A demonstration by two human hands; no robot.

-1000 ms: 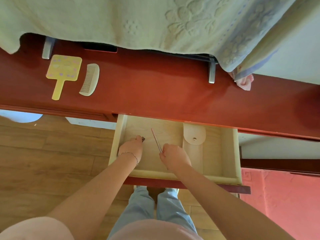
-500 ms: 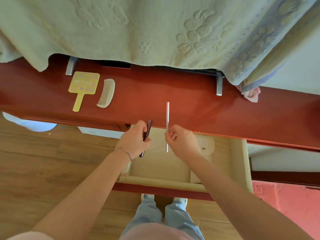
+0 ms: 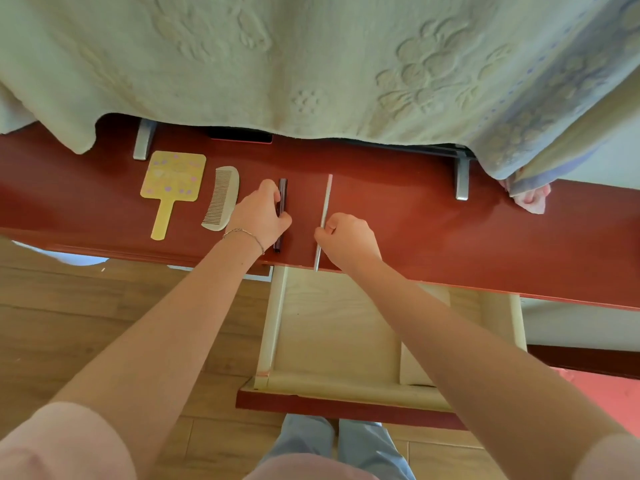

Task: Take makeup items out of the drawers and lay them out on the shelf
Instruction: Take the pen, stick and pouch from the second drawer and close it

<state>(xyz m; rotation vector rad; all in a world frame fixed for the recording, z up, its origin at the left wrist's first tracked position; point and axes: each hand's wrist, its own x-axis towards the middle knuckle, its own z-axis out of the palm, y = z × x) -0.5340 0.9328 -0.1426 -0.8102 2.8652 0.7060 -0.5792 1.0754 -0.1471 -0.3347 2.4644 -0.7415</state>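
Observation:
My left hand (image 3: 260, 216) grips a dark slim makeup stick (image 3: 282, 192) and holds it down against the red shelf (image 3: 433, 216), just right of a pale comb (image 3: 221, 199). My right hand (image 3: 348, 237) pinches a thin silver-pink pencil (image 3: 325, 202) that lies lengthwise on the shelf, its near end over the shelf edge. A yellow hand mirror (image 3: 171, 185) rests left of the comb. The pale wooden drawer (image 3: 277, 320) stands pulled out below the shelf, partly hidden by my right forearm.
A pale green embossed blanket (image 3: 311, 64) hangs over the back of the shelf, covering a frame on two metal feet (image 3: 462, 178). A pink cloth (image 3: 530, 199) lies at the right. Wooden floor lies to the left, a red mat at lower right.
Both hands lifted the dark stick and the thin pencil out of the drawer and carried them up onto the shelf, right of the comb. The view tilted downward.

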